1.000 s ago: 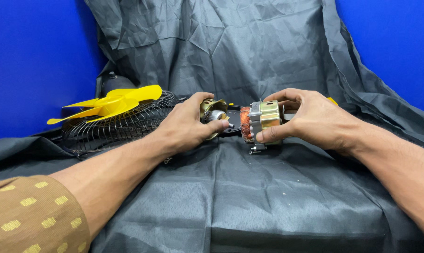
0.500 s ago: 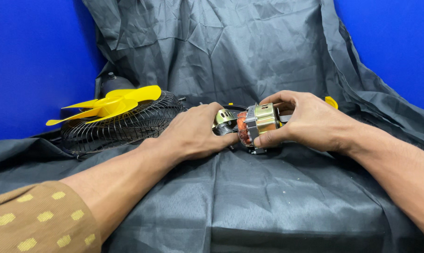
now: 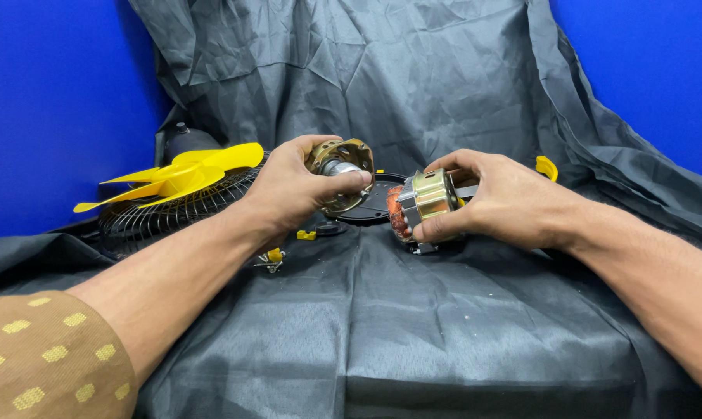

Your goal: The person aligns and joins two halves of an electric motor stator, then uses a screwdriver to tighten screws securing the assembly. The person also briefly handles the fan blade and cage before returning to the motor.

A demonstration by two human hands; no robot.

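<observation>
You've just pulled the brass end cap [image 3: 341, 174] off the motor body [image 3: 425, 203]: your left hand [image 3: 293, 190] grips the cap left of centre, your right hand [image 3: 506, 203] clasps the motor at centre, now apart.

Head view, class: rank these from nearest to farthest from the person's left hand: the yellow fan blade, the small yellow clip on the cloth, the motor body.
1. Small yellow clip, just below the left hand.
2. Motor body, to its right, in the right hand.
3. Yellow fan blade, far left, on the wire grille.
</observation>
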